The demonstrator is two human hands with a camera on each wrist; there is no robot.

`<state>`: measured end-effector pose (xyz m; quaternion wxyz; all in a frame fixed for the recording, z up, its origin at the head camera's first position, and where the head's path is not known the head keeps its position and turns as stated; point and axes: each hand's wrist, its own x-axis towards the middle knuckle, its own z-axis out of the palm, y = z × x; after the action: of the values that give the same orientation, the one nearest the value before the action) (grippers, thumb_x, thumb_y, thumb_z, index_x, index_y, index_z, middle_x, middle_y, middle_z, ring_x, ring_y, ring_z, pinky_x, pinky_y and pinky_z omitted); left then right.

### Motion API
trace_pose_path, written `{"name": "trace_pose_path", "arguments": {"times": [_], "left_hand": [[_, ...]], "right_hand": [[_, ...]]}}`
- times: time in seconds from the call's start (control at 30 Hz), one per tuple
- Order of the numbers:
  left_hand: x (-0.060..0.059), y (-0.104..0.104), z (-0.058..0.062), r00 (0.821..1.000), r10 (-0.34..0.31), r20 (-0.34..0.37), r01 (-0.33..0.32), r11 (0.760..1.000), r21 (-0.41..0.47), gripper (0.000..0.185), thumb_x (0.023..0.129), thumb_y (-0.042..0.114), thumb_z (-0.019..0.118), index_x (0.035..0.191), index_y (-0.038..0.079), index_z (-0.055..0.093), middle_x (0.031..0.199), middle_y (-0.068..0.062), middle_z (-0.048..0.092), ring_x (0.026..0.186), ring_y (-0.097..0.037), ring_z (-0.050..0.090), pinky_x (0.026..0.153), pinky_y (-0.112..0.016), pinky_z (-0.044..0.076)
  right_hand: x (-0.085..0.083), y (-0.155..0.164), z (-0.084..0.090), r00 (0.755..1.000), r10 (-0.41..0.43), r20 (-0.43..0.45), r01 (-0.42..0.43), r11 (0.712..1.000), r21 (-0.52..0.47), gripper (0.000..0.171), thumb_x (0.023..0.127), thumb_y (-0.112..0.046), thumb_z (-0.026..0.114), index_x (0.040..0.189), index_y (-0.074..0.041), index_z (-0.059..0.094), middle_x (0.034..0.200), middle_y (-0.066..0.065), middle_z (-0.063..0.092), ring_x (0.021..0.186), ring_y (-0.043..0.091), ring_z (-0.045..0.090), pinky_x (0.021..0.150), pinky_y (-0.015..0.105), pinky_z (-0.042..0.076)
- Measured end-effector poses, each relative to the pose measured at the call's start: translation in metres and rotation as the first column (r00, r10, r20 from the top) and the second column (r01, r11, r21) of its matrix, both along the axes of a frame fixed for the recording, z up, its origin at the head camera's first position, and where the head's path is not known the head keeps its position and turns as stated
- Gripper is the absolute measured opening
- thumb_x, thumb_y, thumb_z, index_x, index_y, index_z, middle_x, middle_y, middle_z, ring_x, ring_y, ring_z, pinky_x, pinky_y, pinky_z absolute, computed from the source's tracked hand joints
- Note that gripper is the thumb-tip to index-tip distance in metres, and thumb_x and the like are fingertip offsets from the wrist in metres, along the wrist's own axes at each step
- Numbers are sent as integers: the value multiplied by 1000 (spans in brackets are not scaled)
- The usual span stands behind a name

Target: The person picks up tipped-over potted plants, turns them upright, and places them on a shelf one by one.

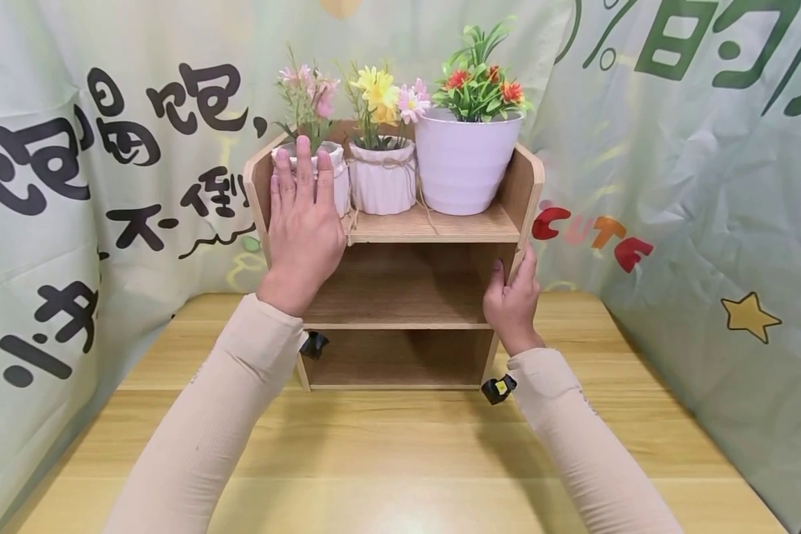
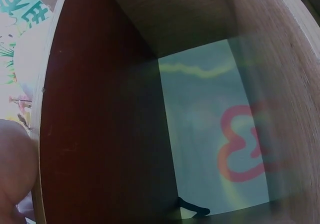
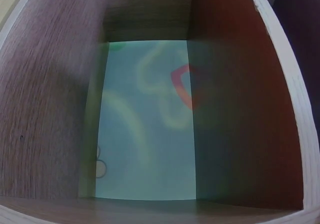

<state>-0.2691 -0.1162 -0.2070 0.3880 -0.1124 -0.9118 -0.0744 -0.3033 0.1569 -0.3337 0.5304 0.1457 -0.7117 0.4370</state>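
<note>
**Three pots on the shelf**

The wooden shelf [image 1: 400, 222] carries three flower pots on its top tier. The left hand [image 1: 303, 222] lies flat-fingered against the leftmost pot [image 1: 337, 174]; the right hand [image 1: 514, 300] grips the shelf's right side. Lower tiers remain bare.

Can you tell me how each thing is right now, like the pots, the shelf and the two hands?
Wooden shelf: upright on the table, lower compartments bare.
Left pot: upright on top shelf, pink flowers.
Middle pot: upright, yellow flowers.
Big pot: upright, orange flowers.
Left hand: fingers straight, flat against left pot.
Right hand: gripping shelf's right side panel.
</note>
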Motion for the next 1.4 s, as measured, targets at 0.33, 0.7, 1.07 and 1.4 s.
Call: {"name": "trace_pose_path", "arguments": {"times": [0.33, 0.7, 1.07, 1.4], "left_hand": [[-2, 1, 0, 999, -25, -30, 25, 1000, 9, 58, 96, 11, 40, 149, -5, 25, 161, -16, 1, 145, -39, -5, 115, -41, -8], [-11, -2, -9, 938, -158, -310, 166, 986, 0, 45, 91, 1, 43, 135, -8, 46, 139, -32, 27, 139, -48, 20, 117, -40, 7], [-9, -7, -7, 974, -144, -175, 140, 990, -36, 48, 97, 12, 37, 141, -6, 43, 154, -28, 23, 143, -41, 15, 117, -37, 5], [-6, -10, -5, 970, -197, -142, 203, 978, 34, 52, 95, 17, 50, 140, -8, 43, 154, -28, 22, 144, -39, 14, 117, -35, 6]], "right_hand": [[1, 0, 1, 1000, 7, 4, -7, 1000, 1, 47, 94, -4, 54, 136, 8, 38, 122, 33, 56, 111, 44, 58, 91, 56, 46], [-1, 1, -1, 1000, -1, 2, 1, 1000, 2, 46, 94, -3, 54, 135, 9, 38, 123, 34, 56, 111, 43, 58, 92, 55, 46], [1, 2, -1, 1000, 0, 8, 0, 1000, 13, 47, 94, -4, 54, 136, 8, 37, 126, 31, 55, 113, 44, 57, 95, 54, 44], [3, 2, 0, 1000, 7, 22, -7, 999, 38, 48, 94, -3, 53, 138, 8, 35, 127, 31, 54, 115, 42, 56, 96, 53, 44]]}}
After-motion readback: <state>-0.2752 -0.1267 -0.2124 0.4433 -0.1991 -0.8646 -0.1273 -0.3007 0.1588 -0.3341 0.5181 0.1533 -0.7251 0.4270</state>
